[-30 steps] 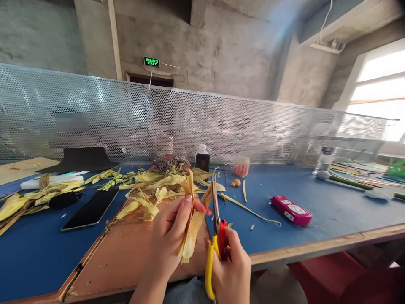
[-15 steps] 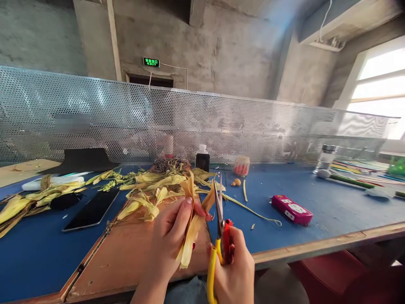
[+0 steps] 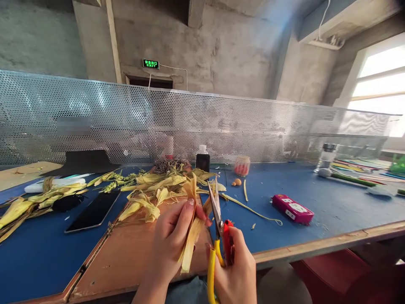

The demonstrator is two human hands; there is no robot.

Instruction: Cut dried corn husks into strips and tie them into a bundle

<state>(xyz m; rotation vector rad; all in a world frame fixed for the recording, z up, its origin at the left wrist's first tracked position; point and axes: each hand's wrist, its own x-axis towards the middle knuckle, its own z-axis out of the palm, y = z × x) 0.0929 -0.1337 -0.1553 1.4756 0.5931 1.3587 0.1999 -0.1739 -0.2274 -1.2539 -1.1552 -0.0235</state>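
Husk [image 3: 190,240] pinched upright in left hand [image 3: 171,245], above tabletop's near edge. Scissors [image 3: 218,236] gripped in right hand [image 3: 236,270], blades touching husk's right side.

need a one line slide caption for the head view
Left hand holds a dried corn husk strip while the right hand cuts it with yellow-and-red scissors over a blue workbench.

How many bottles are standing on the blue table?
2. A dark bottle with a white cap stands at the back by the mesh screen, behind the husk pile. A clear bottle with a metal cap stands far right. More could be hidden behind the husks.
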